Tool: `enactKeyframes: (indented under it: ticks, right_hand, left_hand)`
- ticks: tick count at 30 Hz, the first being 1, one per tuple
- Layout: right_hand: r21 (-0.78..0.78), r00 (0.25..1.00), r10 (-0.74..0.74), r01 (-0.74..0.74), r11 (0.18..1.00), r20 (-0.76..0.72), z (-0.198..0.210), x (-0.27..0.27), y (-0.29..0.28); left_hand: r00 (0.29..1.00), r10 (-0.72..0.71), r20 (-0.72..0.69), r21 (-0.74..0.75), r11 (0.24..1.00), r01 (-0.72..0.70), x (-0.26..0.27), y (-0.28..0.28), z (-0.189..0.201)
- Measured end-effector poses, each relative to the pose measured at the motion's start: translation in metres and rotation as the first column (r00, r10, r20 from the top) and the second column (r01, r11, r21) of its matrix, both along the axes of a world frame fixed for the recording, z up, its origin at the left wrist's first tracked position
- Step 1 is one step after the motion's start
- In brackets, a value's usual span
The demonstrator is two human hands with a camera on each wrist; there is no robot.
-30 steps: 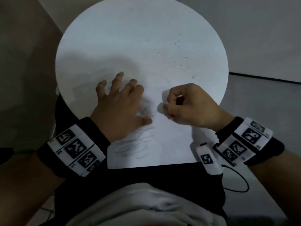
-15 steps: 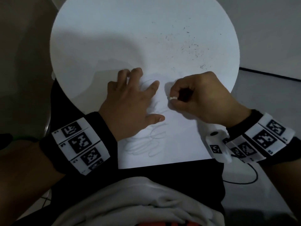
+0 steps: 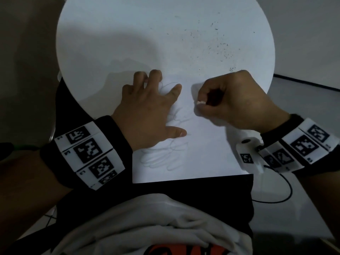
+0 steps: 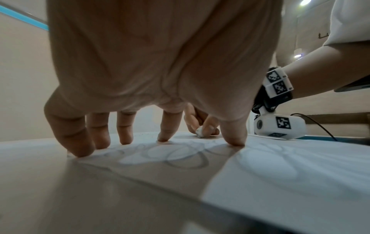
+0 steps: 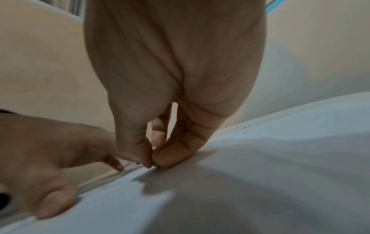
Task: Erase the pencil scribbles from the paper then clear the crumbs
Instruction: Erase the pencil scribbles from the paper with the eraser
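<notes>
The left hand [image 3: 147,115] presses spread fingertips [image 4: 233,140] on the paper [image 3: 207,153] at the surface's [image 3: 110,34] near edge, over pencil scribbles [image 3: 163,159], while the right hand's [image 3: 233,102] grip pinches a white eraser [image 3: 201,102] against the sheet, crumbs [image 3: 219,46] scattered toward the far right edge.

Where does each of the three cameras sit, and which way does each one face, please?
Head: above, looking down at the round table and paper; shows both hands, wristbands, lap.
Left wrist: under the left hand, looking along fingertips pressed on the scribbles; the right hand's eraser beyond.
Right wrist: under the right hand, looking along its pinching fingers; left hand at left.
Shared: head and left wrist both show the eraser.
</notes>
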State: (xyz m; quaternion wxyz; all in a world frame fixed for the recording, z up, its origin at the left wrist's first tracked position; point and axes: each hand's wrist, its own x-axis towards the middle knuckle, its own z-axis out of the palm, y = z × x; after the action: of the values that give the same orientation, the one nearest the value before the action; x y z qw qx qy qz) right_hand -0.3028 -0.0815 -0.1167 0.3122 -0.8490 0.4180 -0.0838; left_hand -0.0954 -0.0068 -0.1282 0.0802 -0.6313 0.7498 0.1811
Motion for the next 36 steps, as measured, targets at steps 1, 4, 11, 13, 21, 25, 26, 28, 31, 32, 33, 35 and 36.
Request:
enactKeyframes:
  ticks: [1,4,11,13,21,25,26,28,31,32,33,35,36]
  right_hand:
    - [0.001,1.0,0.025,-0.025,1.0,-0.006,0.0,0.001,0.002]
    - [0.094,0.988,0.153,-0.154,0.984,0.016,-0.001,0.01,0.015]
    - [0.084,0.988,0.153,-0.153,0.985,0.005,0.0,0.01,0.013]
    - [0.116,0.987,0.159,-0.158,0.981,-0.002,0.001,0.01,0.011]
    - [0.103,0.989,0.15,-0.148,0.984,-0.014,0.002,0.009,0.01]
    - [-0.023,0.993,0.113,-0.114,0.993,-0.04,0.005,0.006,0.002]
    - [-0.03,0.982,0.178,-0.18,0.983,-0.054,0.004,0.009,0.005]
    - [0.026,0.962,0.266,-0.265,0.964,-0.064,0.005,0.014,0.011]
    - [-0.012,0.98,0.185,-0.186,0.982,-0.067,0.006,0.009,0.002]
    - [-0.029,0.984,0.164,-0.167,0.986,-0.071,0.006,0.009,0.001]
    - [-0.031,0.982,0.175,-0.178,0.984,-0.068,0.007,0.011,0.003]
    - [0.015,0.963,0.267,-0.266,0.964,-0.044,0.006,0.015,0.013]
    - [0.036,0.957,0.288,-0.286,0.957,-0.032,0.006,0.016,0.014]
  left_hand:
    - [1.0,-0.001,0.002,-0.002,1.0,0.001,0.0,0.0,0.0]
    - [1.0,-0.004,-0.003,-0.006,1.0,0.004,0.001,0.001,0.0]
    - [1.0,-0.006,0.008,-0.003,1.0,0.006,0.002,0.001,0.003]
    - [1.0,-0.007,0.008,0.001,1.0,0.007,0.002,0.001,0.003]
    - [1.0,-0.009,0.015,0.007,1.0,0.009,0.002,0.0,0.003]
    - [1.0,-0.007,0.022,0.008,1.0,0.007,0.004,0.0,0.004]
    - [1.0,-0.008,0.021,0.005,1.0,0.008,0.004,0.0,0.004]
    - [1.0,-0.014,0.022,0.003,1.0,0.014,0.004,0.001,0.004]
    - [1.0,-0.006,0.021,0.007,1.0,0.006,0.005,0.0,0.003]
    - [1.0,-0.003,0.018,0.006,1.0,0.003,0.005,0.0,0.003]
    - [1.0,-0.004,0.016,0.006,1.0,0.004,0.005,-0.001,0.003]
    - [1.0,-0.012,0.02,0.004,1.0,0.012,0.005,0.0,0.002]
    - [1.0,-0.015,0.024,0.002,1.0,0.015,0.005,0.0,0.002]
